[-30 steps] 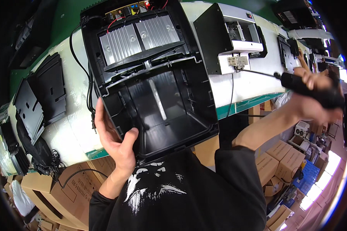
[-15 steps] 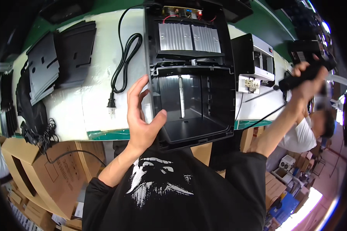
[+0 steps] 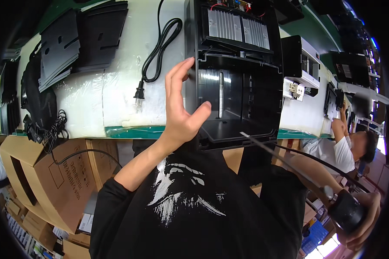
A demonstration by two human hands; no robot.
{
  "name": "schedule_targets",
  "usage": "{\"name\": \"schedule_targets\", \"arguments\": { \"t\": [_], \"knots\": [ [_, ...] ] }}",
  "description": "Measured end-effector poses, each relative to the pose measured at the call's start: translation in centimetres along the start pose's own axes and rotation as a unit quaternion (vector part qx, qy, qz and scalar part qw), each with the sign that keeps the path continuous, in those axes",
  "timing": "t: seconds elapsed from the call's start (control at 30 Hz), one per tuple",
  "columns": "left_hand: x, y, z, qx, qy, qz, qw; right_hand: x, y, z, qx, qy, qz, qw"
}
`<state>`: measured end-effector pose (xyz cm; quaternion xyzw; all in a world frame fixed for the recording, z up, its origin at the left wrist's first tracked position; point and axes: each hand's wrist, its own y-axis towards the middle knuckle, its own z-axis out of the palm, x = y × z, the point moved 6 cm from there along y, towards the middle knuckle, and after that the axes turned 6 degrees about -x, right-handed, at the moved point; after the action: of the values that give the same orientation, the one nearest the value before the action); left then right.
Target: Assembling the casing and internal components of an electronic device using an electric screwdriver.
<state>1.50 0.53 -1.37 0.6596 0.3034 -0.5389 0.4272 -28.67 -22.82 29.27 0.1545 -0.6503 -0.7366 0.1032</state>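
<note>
Across the upper frame, the worktop (image 3: 121, 97) carries an open black case (image 3: 234, 97) at upper centre. The left hand (image 3: 181, 117), loosely spread, holds its left side between thumb and fingers; the right hand (image 3: 367, 218), lower right, is curled around a black power driver (image 3: 346, 211). A careless swing could let the long bit (image 3: 285, 161) scratch the case. The case's long axis runs top to bottom, opening toward the camera; the driver points up-left.

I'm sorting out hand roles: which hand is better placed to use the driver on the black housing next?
Likely the right hand: it holds the driver, while the left hand is at the black housing's left side.
</note>
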Motion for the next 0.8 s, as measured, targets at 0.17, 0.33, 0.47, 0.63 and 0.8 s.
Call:
{"name": "schedule_targets", "arguments": {
  "t": [0.17,0.33,0.47,0.63,0.8],
  "knots": [
    [-0.1,0.6,3.3,0.047,-0.073,0.003,0.996,-4.4,0.1,4.5,-0.107,0.104,0.146,0.978],
    [0.1,0.5,3.1,0.034,-0.054,0.001,0.998,-18.1,-5.9,4.6,-0.150,-0.183,0.225,0.945],
    [0.1,0.5,2.0,0.001,-0.076,-0.006,0.997,-15.0,-5.7,4.2,-0.108,0.052,0.236,0.964],
    [0.0,0.6,2.7,0.012,-0.081,0.000,0.997,-18.8,-7.1,4.9,-0.139,-0.040,0.234,0.962],
    [-0.3,0.8,2.9,0.017,-0.094,0.001,0.995,-16.2,-7.3,4.6,-0.121,-0.024,0.284,0.951]
  ]
}}
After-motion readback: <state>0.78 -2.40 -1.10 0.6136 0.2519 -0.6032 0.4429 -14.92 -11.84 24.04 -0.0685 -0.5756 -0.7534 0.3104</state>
